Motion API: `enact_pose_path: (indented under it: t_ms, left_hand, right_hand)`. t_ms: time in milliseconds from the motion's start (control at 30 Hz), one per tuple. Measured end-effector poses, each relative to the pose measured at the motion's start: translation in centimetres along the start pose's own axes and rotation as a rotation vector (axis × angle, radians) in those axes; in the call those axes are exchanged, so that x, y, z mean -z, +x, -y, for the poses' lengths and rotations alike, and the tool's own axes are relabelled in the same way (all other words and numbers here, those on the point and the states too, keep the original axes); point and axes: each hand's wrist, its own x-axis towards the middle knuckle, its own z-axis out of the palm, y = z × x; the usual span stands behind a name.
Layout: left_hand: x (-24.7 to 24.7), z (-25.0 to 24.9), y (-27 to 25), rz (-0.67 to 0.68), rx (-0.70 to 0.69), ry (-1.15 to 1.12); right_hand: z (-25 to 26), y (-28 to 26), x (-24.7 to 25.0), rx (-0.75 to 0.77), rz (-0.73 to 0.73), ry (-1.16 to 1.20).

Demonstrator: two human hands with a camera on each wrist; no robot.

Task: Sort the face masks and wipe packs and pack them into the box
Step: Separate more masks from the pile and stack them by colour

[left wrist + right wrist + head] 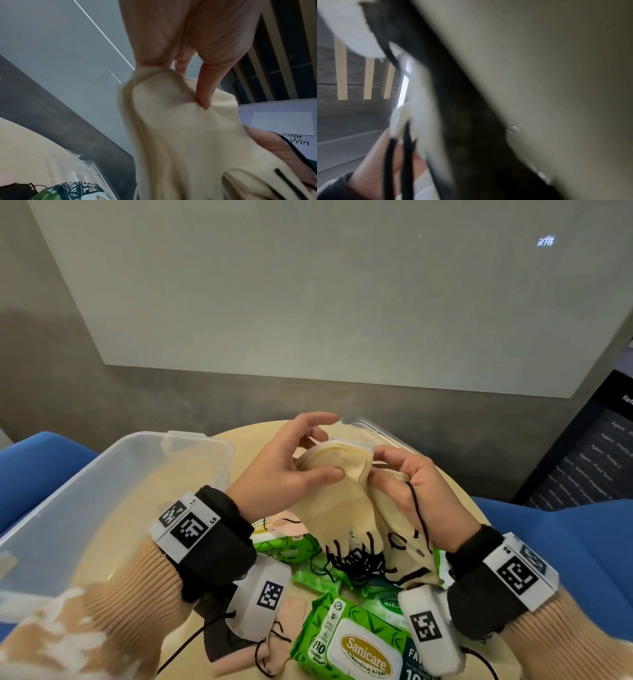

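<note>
Wipe packs [356, 648] nearest, loose on bench [239, 446].
Both hands' fingers [329, 474] pinch cream face masks [339, 491]; clear box [102, 491] looks unfilled, packing seemingly ahead.

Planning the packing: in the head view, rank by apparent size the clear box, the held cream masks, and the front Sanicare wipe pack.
1. clear box
2. cream masks and wipe pack: look alike; the pack is cut off by the frame, so unranked.

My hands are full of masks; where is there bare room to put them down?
The clear box on the left looks bare inside. Near table is crowded with green wipe packs and pink masks; bare wood shows only at the right edge.
</note>
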Motion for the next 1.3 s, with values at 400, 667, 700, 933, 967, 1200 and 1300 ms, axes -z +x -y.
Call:
enact_pose_path:
  t_ms: [400, 667, 700, 933, 967, 1200, 1300]
  left_hand:
    - [0.5, -1.3, 0.4, -0.155, 0.025, -0.205]
    - [1.3, 0.2, 0.2, -0.174, 0.049, 0.041]
    - [1.1, 0.4, 0.3, -0.138, 0.085, 0.076]
    - [-2.2, 0.1, 0.3, 0.052, 0.208, 0.021]
    - [-2.6, -0.1, 0.3, 0.055, 0.208, -0.001]
    - [-2.3, 0.1, 0.5, -0.073, 0.24, -0.135]
    - [-1.2, 0.4, 0.6, -0.273, 0.235, -0.124]
  right_hand:
    - [0.0, 0.3, 2.0, 0.103, -0.189, -0.041]
    - [-1.8, 0.3, 2.5, 0.108, -0.262, -0.051]
    - [-1.7, 0.4, 2.2, 0.126, -0.253, -0.037]
    - [-1.3, 0.8, -0.3, 0.185, -0.104, -0.01]
    - [-1.3, 0.8, -0.4, 0.184, -0.096, -0.018]
    - [-1.4, 0.5, 0.3, 0.037, -0.116, 0.078]
    - [-1.5, 0.2, 1.7, -0.096, -0.089, 0.096]
